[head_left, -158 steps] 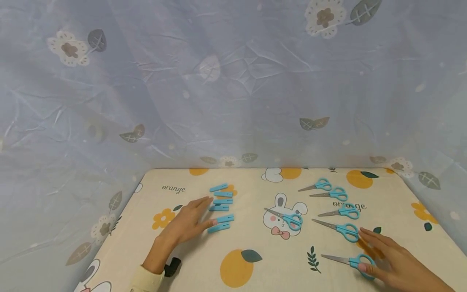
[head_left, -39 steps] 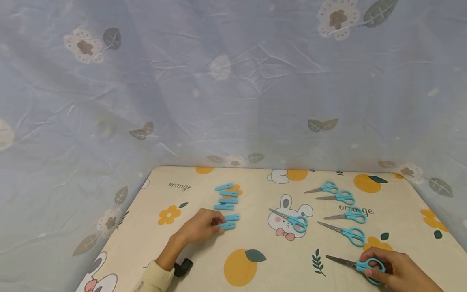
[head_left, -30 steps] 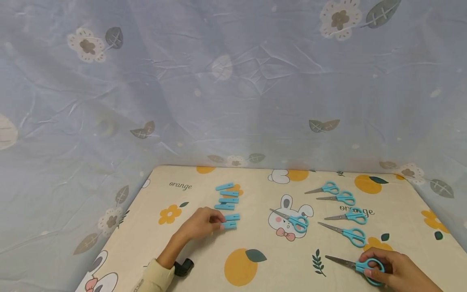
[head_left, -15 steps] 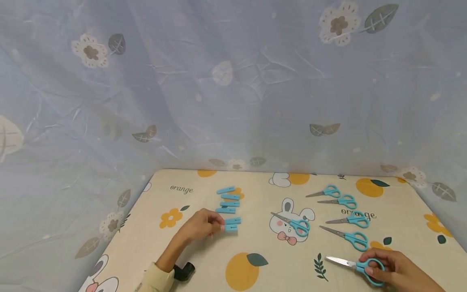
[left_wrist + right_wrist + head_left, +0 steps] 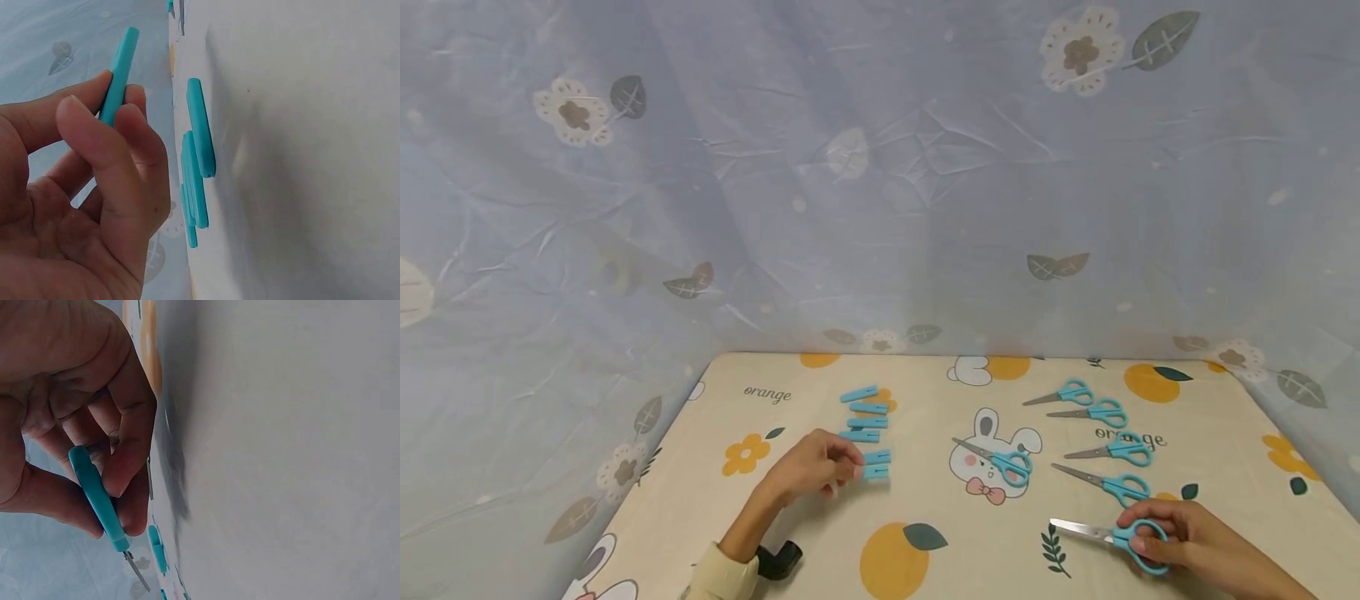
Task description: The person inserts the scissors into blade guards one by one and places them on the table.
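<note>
1. Left hand [image 5: 816,468]: fingers curled, pinching one blue cap [image 5: 119,72] between thumb and fingertips. In the wrist view the cap is clear of the desk [image 5: 925,500].
2. Right hand [image 5: 1180,542]: fingers curled round the handle of the nearest scissors [image 5: 1108,537], blades pointing to 9 o'clock. The wrist view shows the handle gripped between thumb and fingers.
3. Row of caps [image 5: 865,421]: blue, lying on the desk at 1 o'clock from the left hand, just beside its fingertips, running toward 12 o'clock.
4. Scissors on rabbit print [image 5: 1000,460]: one blue pair at desk centre, between the two hands, blades toward 10 o'clock.
5. Four further scissors [image 5: 1108,433]: at 12 o'clock from the right hand, stacked in a column, all blades toward 9 o'clock, apart from one another.
6. Black object [image 5: 778,560]: at the left wrist, partly hidden; its kind cannot be told.
7. Backdrop [image 5: 880,183]: blue floral cloth behind and beside the desk.
</note>
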Demonstrator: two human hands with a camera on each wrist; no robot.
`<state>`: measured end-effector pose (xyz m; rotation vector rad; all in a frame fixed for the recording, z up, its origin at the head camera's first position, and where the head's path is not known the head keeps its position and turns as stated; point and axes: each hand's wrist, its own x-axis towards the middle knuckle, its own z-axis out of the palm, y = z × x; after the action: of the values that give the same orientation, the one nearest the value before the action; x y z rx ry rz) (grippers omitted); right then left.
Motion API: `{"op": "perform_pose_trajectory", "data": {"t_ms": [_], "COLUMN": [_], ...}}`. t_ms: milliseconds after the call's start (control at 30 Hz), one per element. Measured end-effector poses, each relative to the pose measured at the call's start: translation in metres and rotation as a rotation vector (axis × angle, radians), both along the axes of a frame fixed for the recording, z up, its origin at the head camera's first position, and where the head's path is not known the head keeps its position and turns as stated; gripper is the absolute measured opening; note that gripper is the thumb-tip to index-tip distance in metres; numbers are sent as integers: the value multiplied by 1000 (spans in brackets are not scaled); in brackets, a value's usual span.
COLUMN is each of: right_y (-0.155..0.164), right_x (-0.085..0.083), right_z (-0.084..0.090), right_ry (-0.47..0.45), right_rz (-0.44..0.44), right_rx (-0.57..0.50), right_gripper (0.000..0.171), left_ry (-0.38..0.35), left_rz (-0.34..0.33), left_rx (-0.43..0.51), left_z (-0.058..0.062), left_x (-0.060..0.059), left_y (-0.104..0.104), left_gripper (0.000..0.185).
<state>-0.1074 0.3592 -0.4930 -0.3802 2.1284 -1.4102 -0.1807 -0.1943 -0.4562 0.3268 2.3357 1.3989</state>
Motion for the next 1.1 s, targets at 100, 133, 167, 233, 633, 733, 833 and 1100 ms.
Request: {"op": "perform_pose_trajectory", "data": {"t_ms": [100,133,167,233,633,733,833,1100], "right_y": [-3,-4,-6,-9,-18,-21,-24,-29], "right_x": [-2,-3,-4,-5,-14,-15,-16,-20], "right_z": [-1,0,0,3,12,14,15,13], "right_ry": [-40,-53,-71,-87,-58,-68,-90,-102], "right_rz": [-19,-24,-27,-39,-29,-30,-37,-52], "right_rx": [-45,-60,-75,-74,2,-9,-34,-52], "right_gripper": [34,34,35,35,39,40,40,39], "left_ry": [2,2,0,-6,-34,-27,-21,-33], "left_rz": [0,0,0,2,33,27,25,5], "left_rx": [9,14,19,27,1,1,2,17], "left_z": [-1,-1,-1,-1,11,10,11,11], "left_x": [-1,-1,-2,-3,-8,-8,-8,-9], "left_y": [1,1,2,4,16,18,20,24], "left_gripper": [9,9,9,9,10,11,13,16]}}
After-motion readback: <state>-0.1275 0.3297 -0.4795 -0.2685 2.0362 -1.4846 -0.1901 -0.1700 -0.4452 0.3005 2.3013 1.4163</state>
